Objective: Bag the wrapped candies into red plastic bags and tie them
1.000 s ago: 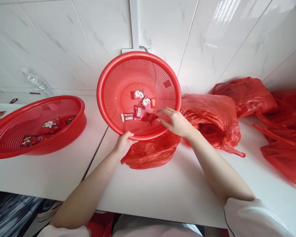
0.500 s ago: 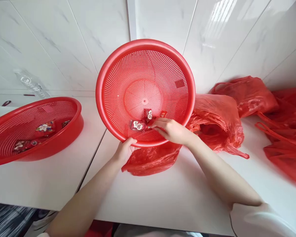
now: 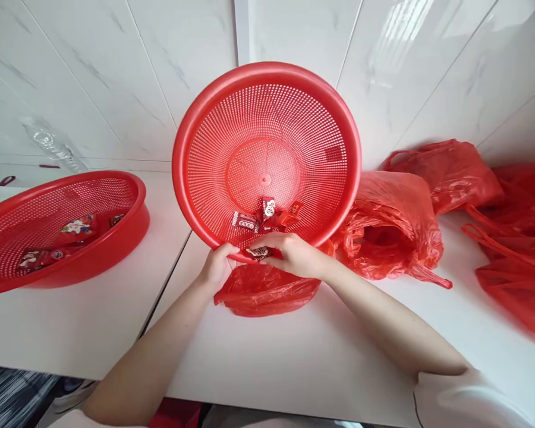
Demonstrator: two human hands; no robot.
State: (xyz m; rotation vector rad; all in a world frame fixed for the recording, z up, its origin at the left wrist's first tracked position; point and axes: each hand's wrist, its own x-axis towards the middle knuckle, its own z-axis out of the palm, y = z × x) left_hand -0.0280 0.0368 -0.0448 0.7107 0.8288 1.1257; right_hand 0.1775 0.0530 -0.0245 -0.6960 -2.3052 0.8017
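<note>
A red plastic basket (image 3: pixel 267 74) with a mesh wall is tilted toward me above the table. My left hand (image 3: pixel 217 267) grips its near rim from the left, thumb over the edge. Closed around a small wrapped candy (image 3: pixel 258 252), my right hand (image 3: pixel 294 254) is at the near rim, just right of the left hand. Several wrapped candies (image 3: pixel 268 208) lie inside the basket against its lower wall, mostly dark red with pale labels. Beneath the near rim a red plastic bag (image 3: pixel 267 294) rests on the white table; its opening is partly hidden by the basket.
To the left stands a second red basket (image 3: pixel 120 238) holding several packets. A clear plastic bottle (image 3: pixel 53 145) lies behind it by the tiled wall. On the right are an open red bag (image 3: pixel 392 202), a tied-looking bag (image 3: pixel 463 172) and more red bags (image 3: pixel 521 285).
My right hand has moved from the candies inside the basket toward me to the near rim, bringing one candy. The basket has tilted slightly further, and my left hand still grips it.
</note>
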